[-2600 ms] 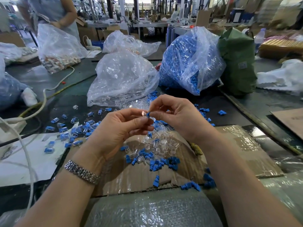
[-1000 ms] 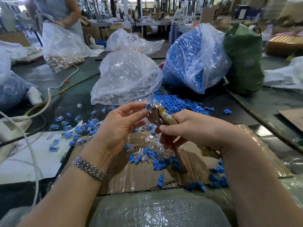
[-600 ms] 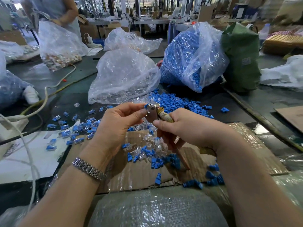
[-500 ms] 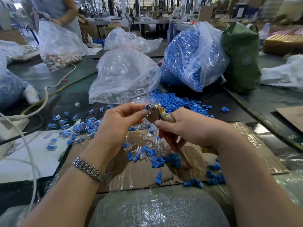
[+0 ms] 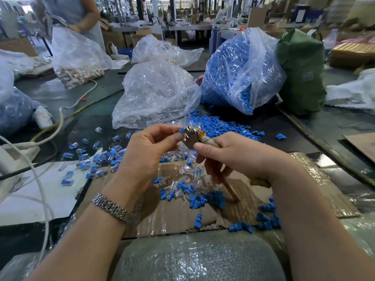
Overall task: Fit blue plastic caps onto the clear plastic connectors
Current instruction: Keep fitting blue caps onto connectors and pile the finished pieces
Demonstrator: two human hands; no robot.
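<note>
At the bottom of the frame, a bubble-wrap-covered roll (image 5: 194,258) lies nearest the camera. Just beyond it, a flattened cardboard sheet (image 5: 174,218) rests on the surface (image 5: 97,116) and carries a loose heap of blue caps (image 5: 203,197) mixed with clear connectors (image 5: 188,175).

At frame centre, both hands are raised above the cardboard. The left hand (image 5: 146,155), with a metal bracelet (image 5: 111,207) at the wrist, pinches a small blue-capped piece (image 5: 181,130) between thumb and fingertips. The right hand (image 5: 239,157) curls its fingers round the handles of a pliers-type tool (image 5: 194,136); the metal head of the tool touches the piece held by the left hand. Whether the tool head is closed on the piece cannot be determined.

At centre left, assembled capped connectors (image 5: 101,159) lie scattered on the surface beside a white paper sheet (image 5: 40,191) and a white cable (image 5: 40,187).

Farther back, a clear bag of connectors (image 5: 156,94) stands at upper centre, with spilled blue caps just to its right. A bag of blue caps (image 5: 239,69) stands beside a green sack (image 5: 302,69) at upper right. At upper left, another person (image 5: 75,13) handles a clear bag (image 5: 77,55).
</note>
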